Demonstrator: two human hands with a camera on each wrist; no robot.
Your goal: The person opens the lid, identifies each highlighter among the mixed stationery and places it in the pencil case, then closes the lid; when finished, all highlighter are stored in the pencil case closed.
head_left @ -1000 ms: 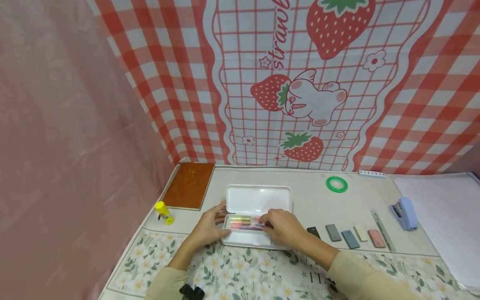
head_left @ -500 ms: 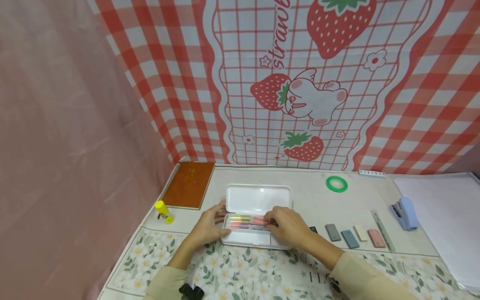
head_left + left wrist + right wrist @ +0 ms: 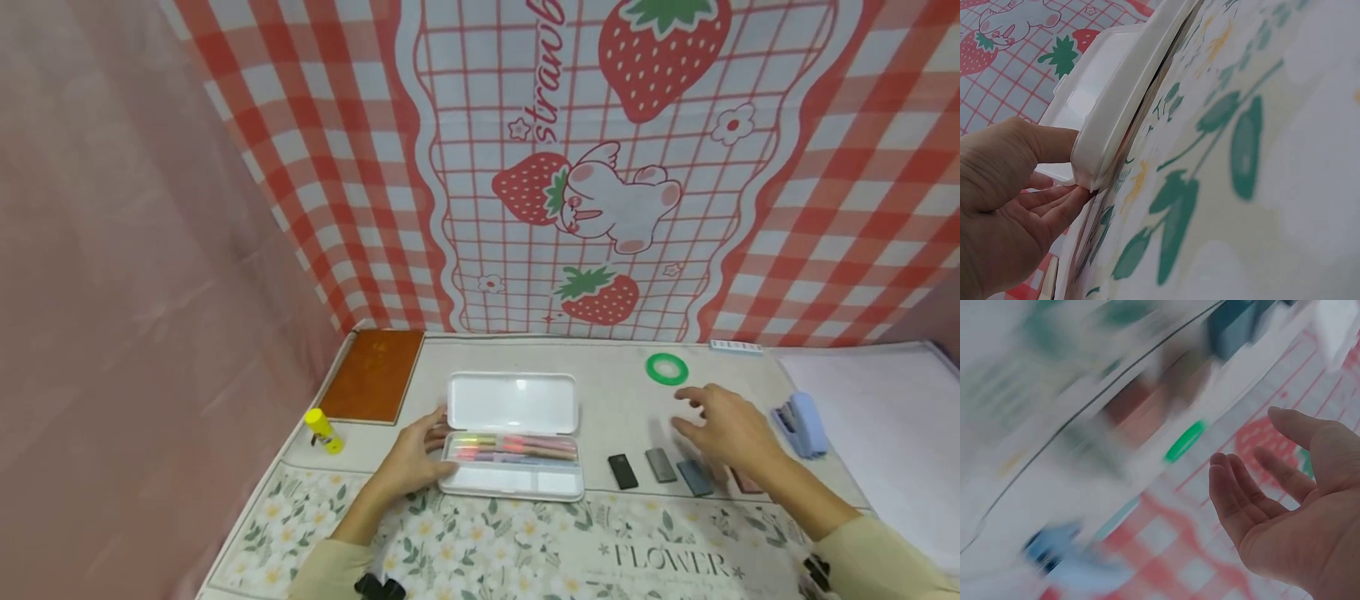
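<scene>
An open white pencil case [image 3: 487, 482] sits on the table in the head view, its lid [image 3: 513, 403] tipped back. Yellow, pink and purple pens [image 3: 517, 448] lie in its rear section. My left hand [image 3: 411, 454] grips the case's left end, thumb on the outer wall [image 3: 1097, 140] and fingers at the bottom edge in the left wrist view. Off to the right, my right hand [image 3: 727, 425] is above the row of erasers, fingers spread and holding nothing. Black [image 3: 622, 472], grey [image 3: 661, 466] and blue [image 3: 695, 478] erasers show; the pink one [image 3: 747, 482] is partly covered.
Behind the erasers lies a green tape roll [image 3: 652, 371]. A blue stapler [image 3: 806, 425] stands by white paper [image 3: 877, 417] at the right. At the left are a brown notebook [image 3: 378, 375] and a yellow glue stick [image 3: 324, 429]. A checked cloth [image 3: 525, 308] hangs behind the table.
My right hand has left the pens in the case and swung right, over the erasers. The black eraser is now uncovered; the white eraser and ruler are hidden. My left hand keeps its grip.
</scene>
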